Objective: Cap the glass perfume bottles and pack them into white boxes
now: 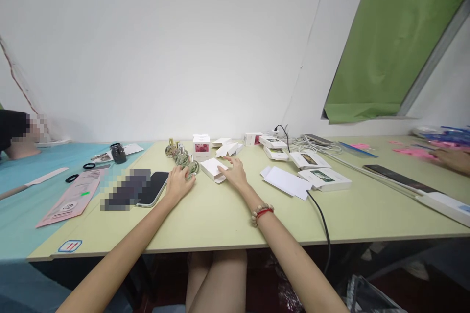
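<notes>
My left hand is closed at the near end of a row of small round glass bottles with metallic caps, like perfume bottles. Its fingertips are on the nearest glass bottle, partly covering it. Further back in the row stand the other bottles. My right hand grips the right end of a flat white box lying on the table, thumb and fingers around its edge. Just behind stand a white box with a pink picture and some opened white cartons.
Several picture boxes and an unfolded white carton lie right, beside a black cable. A phone lies left. Beyond are a pink packet, a dark jar and a knife. Another person's hand is far right.
</notes>
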{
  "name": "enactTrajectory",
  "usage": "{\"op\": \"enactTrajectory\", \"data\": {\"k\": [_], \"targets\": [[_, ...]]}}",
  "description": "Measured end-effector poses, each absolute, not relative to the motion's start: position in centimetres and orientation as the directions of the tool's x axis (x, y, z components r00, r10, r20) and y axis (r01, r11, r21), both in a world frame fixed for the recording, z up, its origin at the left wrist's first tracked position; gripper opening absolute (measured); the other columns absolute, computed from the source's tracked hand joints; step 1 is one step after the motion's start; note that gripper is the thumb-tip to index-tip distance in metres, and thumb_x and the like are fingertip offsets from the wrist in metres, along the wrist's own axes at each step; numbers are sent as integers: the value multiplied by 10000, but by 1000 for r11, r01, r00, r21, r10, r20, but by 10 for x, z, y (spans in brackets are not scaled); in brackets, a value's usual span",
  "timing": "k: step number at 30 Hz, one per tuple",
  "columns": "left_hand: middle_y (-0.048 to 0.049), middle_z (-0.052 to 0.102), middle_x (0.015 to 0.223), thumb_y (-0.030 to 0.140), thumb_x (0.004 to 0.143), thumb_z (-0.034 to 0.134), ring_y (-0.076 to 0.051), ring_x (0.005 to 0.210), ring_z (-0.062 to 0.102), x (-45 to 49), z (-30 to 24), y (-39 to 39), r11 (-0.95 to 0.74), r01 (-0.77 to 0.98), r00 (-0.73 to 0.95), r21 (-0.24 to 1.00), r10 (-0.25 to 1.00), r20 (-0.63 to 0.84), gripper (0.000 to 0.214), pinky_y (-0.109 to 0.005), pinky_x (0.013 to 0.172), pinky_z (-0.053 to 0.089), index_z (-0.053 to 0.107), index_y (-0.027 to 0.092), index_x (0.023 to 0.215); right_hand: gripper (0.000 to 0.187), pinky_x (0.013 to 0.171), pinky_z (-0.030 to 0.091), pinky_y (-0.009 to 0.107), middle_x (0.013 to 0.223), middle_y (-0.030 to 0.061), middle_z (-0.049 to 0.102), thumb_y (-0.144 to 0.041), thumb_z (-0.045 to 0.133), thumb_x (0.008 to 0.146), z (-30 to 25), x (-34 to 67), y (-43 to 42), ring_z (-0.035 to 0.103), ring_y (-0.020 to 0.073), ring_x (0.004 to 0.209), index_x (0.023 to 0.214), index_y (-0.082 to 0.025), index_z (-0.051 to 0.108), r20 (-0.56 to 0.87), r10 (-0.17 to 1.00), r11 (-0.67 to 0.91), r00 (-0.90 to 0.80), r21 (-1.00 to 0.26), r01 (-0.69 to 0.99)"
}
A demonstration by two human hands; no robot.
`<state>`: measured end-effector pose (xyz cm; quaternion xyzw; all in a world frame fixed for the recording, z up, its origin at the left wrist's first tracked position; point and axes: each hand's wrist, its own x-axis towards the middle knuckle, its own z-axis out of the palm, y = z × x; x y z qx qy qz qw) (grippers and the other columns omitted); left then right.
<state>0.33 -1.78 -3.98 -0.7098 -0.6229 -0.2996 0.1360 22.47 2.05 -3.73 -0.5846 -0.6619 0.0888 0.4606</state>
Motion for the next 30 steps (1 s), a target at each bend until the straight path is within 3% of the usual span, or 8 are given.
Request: {"op": "enactTrajectory", "data": {"k": [5, 10, 13, 16, 20, 23, 26, 30], "targets": [[-70, 519, 905, 338, 807, 416, -199, 856, 504, -2, -38, -19, -154, 965, -16, 211, 770, 638, 188, -312, 759, 387, 512, 197, 729, 627, 794, 392, 328, 956, 75, 579, -534, 576, 631, -47, 231, 25, 541, 199, 899, 1152, -194, 498, 344, 935, 199, 89, -715, 670], [-79, 496, 918, 275, 789, 440, -205, 859, 503, -4, -38, -20, -130, 963, -58, 235, 754, 655, 110, -313, 765, 398, 478, 184, 839, 498, 766, 410, 319, 903, 49, 605, -496, 534, 698, -52, 237, 28, 565, 175, 840, 1096, -198, 527, 331, 941, 211, 64, -726, 655], [-124, 449, 1075, 245, 766, 466, -240, 1014, 453, -1, -35, -23, -160, 956, -68, 244, 692, 719, 186, -349, 859, 365, 468, 166, 934, 378, 754, 423, 288, 884, 35, 616, -372, 499, 756, -53, 239, 28, 574, 142, 804, 1091, -200, 526, 352, 935, 256, 26, -725, 639], [-130, 429, 1166, 253, 784, 450, -248, 1129, 389, 5, -31, -29, -318, 929, 77, 189, 666, 742, 226, -369, 934, 312, 469, 170, 994, 337, 737, 434, 264, 851, 13, 628, -203, 512, 726, -54, 241, 27, 578, 125, 772, 1061, -221, 543, 378, 925, 311, -28, -717, 624], [-103, 456, 1220, 317, 800, 449, -224, 1192, 361, 16, -26, -38, -600, 799, 436, 44, 629, 643, 322, -348, 976, 278, 467, 185, 1094, 408, 729, 449, 265, 800, -5, 633, -102, 524, 647, -54, 239, 22, 580, 124, 740, 1036, -219, 566, 388, 912, 385, -133, -700, 601], [-101, 350, 1343, 329, 771, 501, -240, 1272, 263, 21, -26, -40, -646, 763, 517, 18, 626, 584, 512, -366, 1016, 227, 378, 195, 1249, 380, 716, 460, 249, 771, 3, 629, -82, 507, 626, -54, 233, 18, 581, 116, 718, 977, -188, 606, 379, 894, 445, -239, -686, 576], [-100, 347, 1350, 259, 762, 511, -240, 1273, 273, 21, -29, -34, -580, 808, 424, 107, 697, 578, 568, -371, 1008, 250, 330, 201, 1298, 387, 757, 457, 253, 910, 33, 605, -90, 511, 608, -54, 223, 13, 568, 121, 799, 971, -172, 614, 405, 873, 485, -273, -658, 576], [-82, 526, 1165, 261, 808, 464, -214, 1060, 502, 17, -36, -26, -563, 805, 398, 188, 747, 533, 320, -342, 896, 373, 512, 214, 1120, 589, 912, 372, 366, 1139, 77, 469, -174, 574, 581, -52, 206, 7, 459, 195, 1040, 1165, -200, 498, 478, 859, 472, -181, -606, 640]]}}
